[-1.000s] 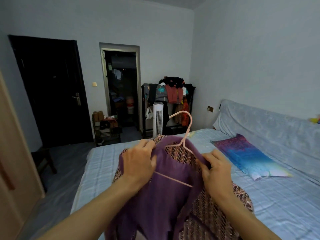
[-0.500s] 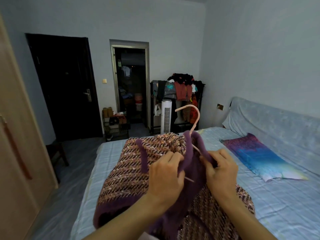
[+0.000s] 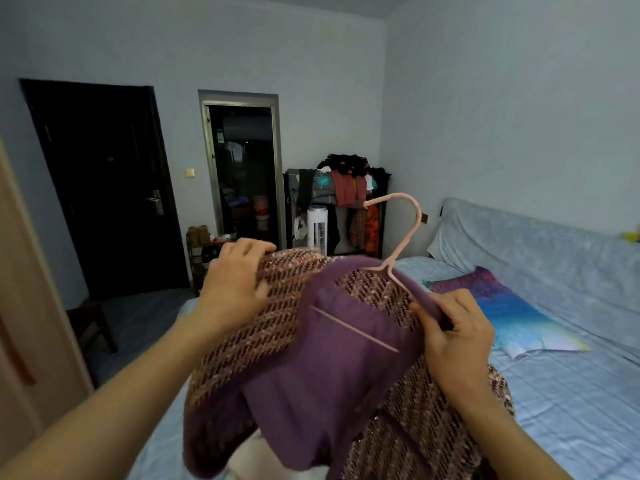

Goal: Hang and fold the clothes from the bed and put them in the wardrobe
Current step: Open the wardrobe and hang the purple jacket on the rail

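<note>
Above the pale blue ribbed bed (image 3: 554,393), I logged one jacket (image 3: 263,337): nubbly pink-brown tweed with smooth purple lining, draped on a slim pink hanger (image 3: 355,329), hook curving at 1 o'clock. Left hand (image 3: 239,282), at 10 o'clock, curled its fingers over the shoulder. Right hand (image 3: 457,337), at 3 o'clock, pinched the purple collar.

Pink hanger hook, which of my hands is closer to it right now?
Right. The right hand pinches the purple collar just below and right of the pink hanger hook. The left hand grips the tweed shoulder, farther off to its left.
</note>
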### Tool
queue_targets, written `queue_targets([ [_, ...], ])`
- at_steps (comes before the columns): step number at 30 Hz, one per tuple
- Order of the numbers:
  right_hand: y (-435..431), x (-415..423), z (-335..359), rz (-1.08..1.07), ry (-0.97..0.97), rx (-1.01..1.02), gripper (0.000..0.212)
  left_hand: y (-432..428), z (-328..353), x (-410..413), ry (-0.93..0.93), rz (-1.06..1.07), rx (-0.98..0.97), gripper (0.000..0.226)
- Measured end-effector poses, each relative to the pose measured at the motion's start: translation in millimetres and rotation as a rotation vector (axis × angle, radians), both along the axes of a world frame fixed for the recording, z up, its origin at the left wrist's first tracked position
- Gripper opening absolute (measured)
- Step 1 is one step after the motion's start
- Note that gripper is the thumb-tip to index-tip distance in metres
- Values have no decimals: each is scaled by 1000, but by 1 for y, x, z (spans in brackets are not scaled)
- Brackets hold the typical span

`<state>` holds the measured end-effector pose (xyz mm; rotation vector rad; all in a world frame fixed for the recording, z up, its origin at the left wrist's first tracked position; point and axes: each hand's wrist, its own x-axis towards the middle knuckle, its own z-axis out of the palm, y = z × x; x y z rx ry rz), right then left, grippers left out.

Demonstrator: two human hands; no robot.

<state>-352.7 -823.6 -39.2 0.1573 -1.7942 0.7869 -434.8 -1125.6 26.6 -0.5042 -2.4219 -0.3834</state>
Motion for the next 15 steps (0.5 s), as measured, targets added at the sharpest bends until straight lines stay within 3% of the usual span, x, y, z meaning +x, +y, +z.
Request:
queue_targets([
  [2,2,1,0,-3,1,15,17,-15,2,-18,-210,-34,-48,36],
  [3,2,1,-1,-1,-7,24,17,-18,-2,-24,-225,-65,-16,27],
  [9,6,-1,-15,20,-100,-5,18,-24,-35,-27,-134,-87,264,13],
  [15,13,-3,-15,3,-189,31,16,-16,-45,-25,-71,-45,309,8],
])
